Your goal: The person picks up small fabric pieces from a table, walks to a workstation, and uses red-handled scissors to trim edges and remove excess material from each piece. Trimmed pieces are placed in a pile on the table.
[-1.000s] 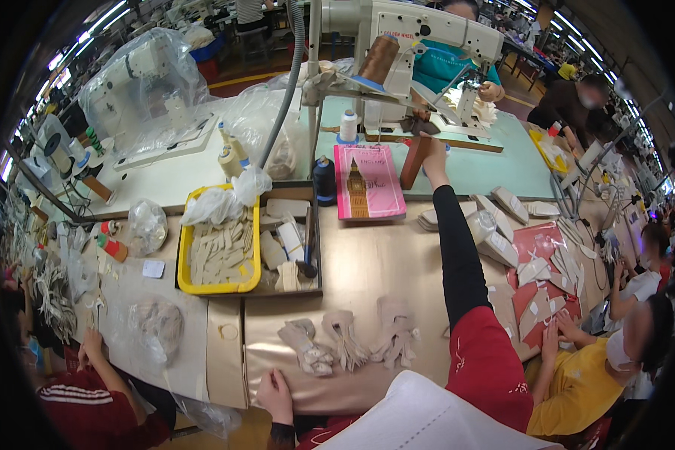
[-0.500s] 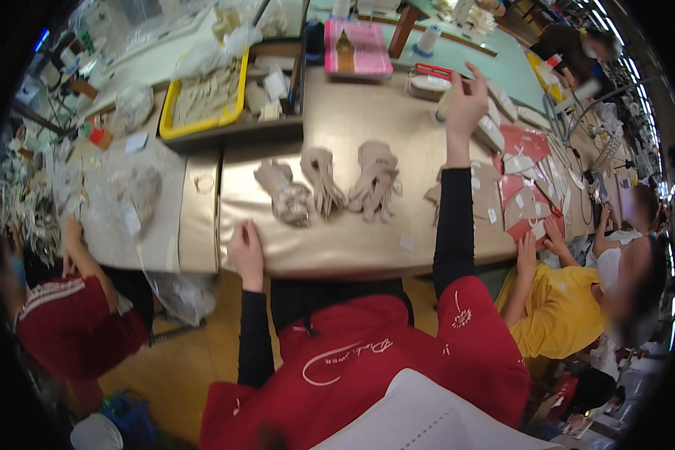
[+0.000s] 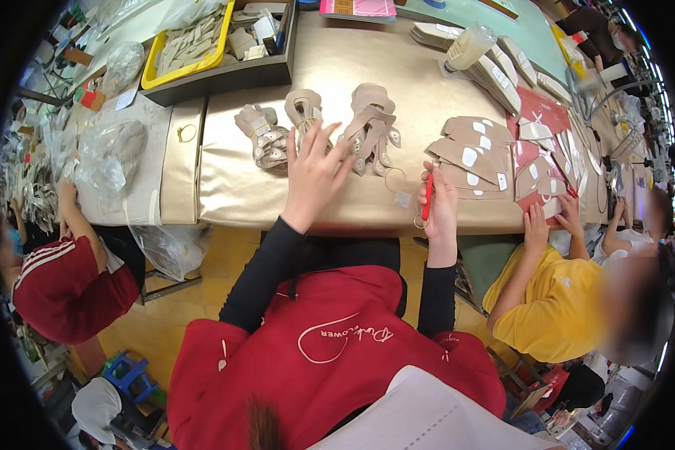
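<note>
My left hand [image 3: 314,178] reaches over the table with its fingers spread and nothing in it. Its fingertips are in front of the middle bundle of beige cut pieces [image 3: 303,101] and partly hide it; whether they touch it I cannot tell. To its left lies another banded bundle [image 3: 265,137], and to its right a third, looser bundle [image 3: 372,120]. My right hand [image 3: 444,201] is closed around a slim red tool [image 3: 427,198], upright, with a thin metal loop at its lower end. Beside that hand are spread flat beige pieces with white labels [image 3: 476,154].
A black tray [image 3: 281,73] with a yellow basket [image 3: 148,75] stands at the back left. A bottle [image 3: 469,49] and stacked pieces [image 3: 493,82] are at the back right. Co-workers in maroon [image 3: 75,289] and yellow [image 3: 547,304] sit on either side.
My right hand has come back from the far right of the table and now holds the red tool. My left hand has moved right and forward to the bundles, fingers spreading. The view has shifted.
</note>
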A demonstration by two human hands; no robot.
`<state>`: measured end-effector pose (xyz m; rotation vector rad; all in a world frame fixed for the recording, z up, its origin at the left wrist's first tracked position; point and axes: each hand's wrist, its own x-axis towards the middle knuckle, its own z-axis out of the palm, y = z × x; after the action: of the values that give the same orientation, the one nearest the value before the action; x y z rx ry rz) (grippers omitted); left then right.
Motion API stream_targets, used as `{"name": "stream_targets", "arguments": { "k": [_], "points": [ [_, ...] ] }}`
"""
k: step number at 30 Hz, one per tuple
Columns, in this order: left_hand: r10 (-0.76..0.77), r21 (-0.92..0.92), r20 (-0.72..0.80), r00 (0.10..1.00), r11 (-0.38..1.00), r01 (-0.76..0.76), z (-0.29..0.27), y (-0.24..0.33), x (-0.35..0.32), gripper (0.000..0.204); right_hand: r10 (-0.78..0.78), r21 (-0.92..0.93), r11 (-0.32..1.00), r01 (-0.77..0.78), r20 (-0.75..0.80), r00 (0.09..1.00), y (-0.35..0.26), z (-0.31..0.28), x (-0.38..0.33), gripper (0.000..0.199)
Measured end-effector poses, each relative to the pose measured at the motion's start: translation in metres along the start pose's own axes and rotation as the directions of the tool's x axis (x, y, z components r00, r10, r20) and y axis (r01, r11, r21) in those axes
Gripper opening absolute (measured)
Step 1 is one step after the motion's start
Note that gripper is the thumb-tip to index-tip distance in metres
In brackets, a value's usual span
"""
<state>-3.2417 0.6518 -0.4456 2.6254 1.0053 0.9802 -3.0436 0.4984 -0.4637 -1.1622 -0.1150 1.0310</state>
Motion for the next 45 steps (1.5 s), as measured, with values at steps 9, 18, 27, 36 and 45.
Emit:
{"name": "stream_targets", "arguments": {
  "k": [9, 18, 27, 36, 45],
  "points": [
    [-0.245, 0.119, -0.091, 0.965, 0.96, 0.255, -0.015, -0.077, -0.016, 0.015, -0.007, -0.78, 0.596, 0.191, 0.233, 0.972, 0.011, 0.008, -0.022, 0.033],
    [-0.266, -0.038, -0.045, 0.963, 0.964, 0.265, -0.03, -0.054, -0.002, 0.035, 0.128, -0.685, 0.709, 0.167, 0.358, 0.925, 0.021, 0.009, -0.007, 0.032],
    [-0.241, -0.368, 0.177, 0.954, 0.883, 0.291, 0.066, 0.024, 0.043, 0.073, -0.093, -0.574, 0.81, 0.119, 0.075, 0.993, 0.004, -0.003, -0.002, 0.034],
    [-0.247, -0.516, 0.181, 0.952, 0.8, 0.306, 0.043, 0.022, 0.008, 0.043, -0.302, -0.494, 0.781, 0.383, 0.238, 0.923, -0.011, 0.057, 0.073, 0.05],
    [-0.384, -0.743, 0.468, 0.796, 0.317, 0.59, 0.048, -0.006, -0.005, 0.06, -0.278, -0.675, 0.516, 0.528, 0.451, 0.848, 0.001, 0.124, 0.074, 0.054]
  ]
}}
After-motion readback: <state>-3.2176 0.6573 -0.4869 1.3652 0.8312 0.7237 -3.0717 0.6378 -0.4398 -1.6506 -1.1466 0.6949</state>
